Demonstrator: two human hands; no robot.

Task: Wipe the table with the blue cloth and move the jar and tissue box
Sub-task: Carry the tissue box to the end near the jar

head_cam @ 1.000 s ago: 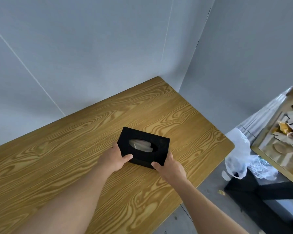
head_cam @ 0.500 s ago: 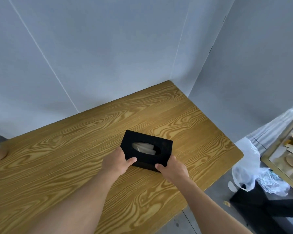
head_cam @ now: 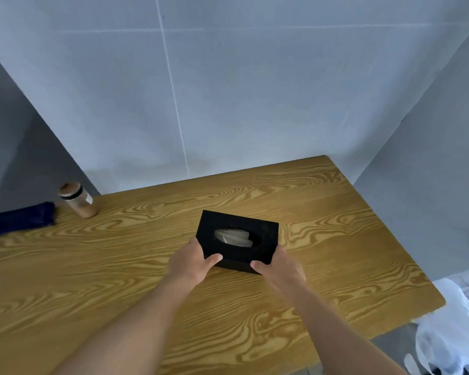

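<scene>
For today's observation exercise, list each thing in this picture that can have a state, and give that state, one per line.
tissue box: upright on the table, held at both ends, tissue showing in its opening
jar: standing, lid on, untouched
blue cloth: bunched, lying beside the jar
left hand: gripping the box
right hand: gripping the box
table: bare wood

My hands [head_cam: 192, 262] on black tissue box [head_cam: 266, 234]; table [head_cam: 119, 266] yellow-brown woodgrain; cloth [head_cam: 19, 218] dark blue; jar [head_cam: 77, 200] brown-filled.

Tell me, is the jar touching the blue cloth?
Apart. The head view shows a strip of bare wood between the jar and the blue cloth at the table's far left.
</scene>
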